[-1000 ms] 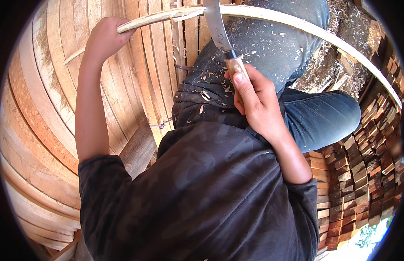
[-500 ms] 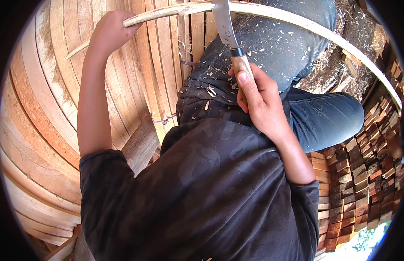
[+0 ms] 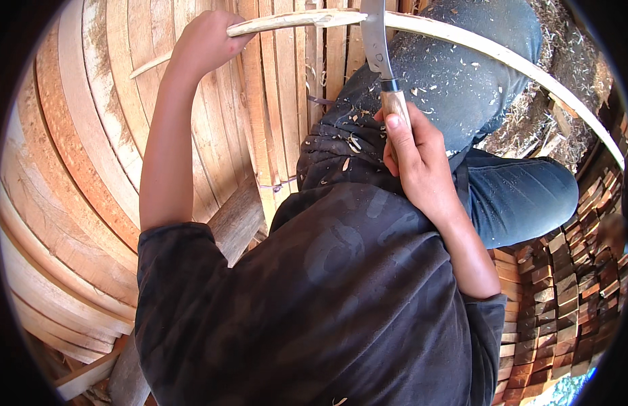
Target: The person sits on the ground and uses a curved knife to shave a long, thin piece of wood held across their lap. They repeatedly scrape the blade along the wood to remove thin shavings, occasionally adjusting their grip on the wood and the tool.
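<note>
A long, pale, peeled wooden stick [image 3: 463, 35] runs from the left across my raised thigh to the far right, looking curved in this view. My left hand [image 3: 209, 42] is closed around it near its left end, and a thin tip pokes out beyond the hand. In my right hand [image 3: 417, 145] is the wooden handle of a large knife [image 3: 378, 47], thumb laid along the grip. The broad metal blade points away from me and crosses the stick, touching it or very close; its far end is cut off by the picture's top edge. Left of the blade, the stick's surface looks freshly cut.
Light wood shavings lie on my jeans [image 3: 520, 193] and dark shirt [image 3: 327, 271]. Sawn boards [image 3: 91, 88] stand along the left, with a tied bundle of slats [image 3: 277, 115] beside my leg. Stacked wooden pieces [image 3: 557, 298] fill the right. Shavings [image 3: 524, 135] litter the ground beyond my knee.
The whole scene has shifted slightly rightward in view. Both hands keep their grips, and the blade remains across the stick at nearly the same place.
</note>
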`<move>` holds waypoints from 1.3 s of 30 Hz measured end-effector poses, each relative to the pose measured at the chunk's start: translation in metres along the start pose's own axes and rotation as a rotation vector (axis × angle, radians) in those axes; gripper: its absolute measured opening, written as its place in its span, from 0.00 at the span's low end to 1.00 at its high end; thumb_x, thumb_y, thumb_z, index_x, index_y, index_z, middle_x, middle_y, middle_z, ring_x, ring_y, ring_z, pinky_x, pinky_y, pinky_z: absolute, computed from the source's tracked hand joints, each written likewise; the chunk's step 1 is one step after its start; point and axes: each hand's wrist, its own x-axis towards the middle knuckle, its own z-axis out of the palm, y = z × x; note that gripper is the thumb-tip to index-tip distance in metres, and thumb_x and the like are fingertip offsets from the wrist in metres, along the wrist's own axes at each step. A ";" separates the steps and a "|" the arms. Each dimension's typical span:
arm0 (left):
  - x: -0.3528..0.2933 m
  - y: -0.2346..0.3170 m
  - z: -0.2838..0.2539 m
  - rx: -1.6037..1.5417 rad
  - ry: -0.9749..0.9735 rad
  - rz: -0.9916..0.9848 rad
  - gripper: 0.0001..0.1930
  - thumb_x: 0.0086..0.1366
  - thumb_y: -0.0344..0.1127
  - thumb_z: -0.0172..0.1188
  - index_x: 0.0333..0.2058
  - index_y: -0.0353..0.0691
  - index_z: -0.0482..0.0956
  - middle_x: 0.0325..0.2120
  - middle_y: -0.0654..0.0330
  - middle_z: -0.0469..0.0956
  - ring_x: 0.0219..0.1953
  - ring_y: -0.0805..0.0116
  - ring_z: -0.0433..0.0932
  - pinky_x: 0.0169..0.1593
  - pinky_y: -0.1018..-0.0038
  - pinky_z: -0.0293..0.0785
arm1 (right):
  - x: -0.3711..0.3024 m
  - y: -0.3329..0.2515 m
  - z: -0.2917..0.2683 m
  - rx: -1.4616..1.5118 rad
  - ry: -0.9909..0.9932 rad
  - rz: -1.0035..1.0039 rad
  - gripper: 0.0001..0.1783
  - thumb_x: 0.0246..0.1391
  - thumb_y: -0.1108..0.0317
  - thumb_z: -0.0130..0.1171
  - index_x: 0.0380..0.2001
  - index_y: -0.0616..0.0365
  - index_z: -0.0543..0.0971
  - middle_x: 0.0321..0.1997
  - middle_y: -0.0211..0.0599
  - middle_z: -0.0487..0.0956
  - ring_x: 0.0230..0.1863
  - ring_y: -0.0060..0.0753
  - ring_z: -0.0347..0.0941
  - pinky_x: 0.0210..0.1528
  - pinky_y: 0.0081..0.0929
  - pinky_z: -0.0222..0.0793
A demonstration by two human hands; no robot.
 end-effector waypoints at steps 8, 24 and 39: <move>-0.002 0.004 -0.001 0.010 -0.054 -0.069 0.16 0.58 0.47 0.63 0.22 0.39 0.83 0.12 0.55 0.73 0.15 0.62 0.70 0.25 0.67 0.67 | 0.007 0.002 0.001 -0.026 0.030 -0.007 0.21 0.68 0.56 0.40 0.42 0.63 0.74 0.15 0.23 0.62 0.14 0.13 0.55 0.18 0.15 0.47; -0.027 -0.026 -0.032 -0.008 0.236 0.254 0.22 0.53 0.51 0.68 0.34 0.37 0.77 0.23 0.55 0.75 0.27 0.61 0.74 0.36 0.68 0.72 | 0.013 0.005 -0.021 0.465 -0.196 0.104 0.26 0.67 0.50 0.37 0.44 0.63 0.72 0.10 0.23 0.59 0.10 0.14 0.50 0.16 0.16 0.46; -0.075 -0.041 0.014 0.141 0.261 -0.005 0.24 0.52 0.58 0.66 0.18 0.41 0.75 0.09 0.60 0.69 0.13 0.61 0.68 0.20 0.69 0.64 | -0.019 -0.029 -0.030 0.036 0.030 0.115 0.21 0.68 0.59 0.37 0.50 0.66 0.69 0.20 0.29 0.65 0.10 0.13 0.52 0.11 0.14 0.46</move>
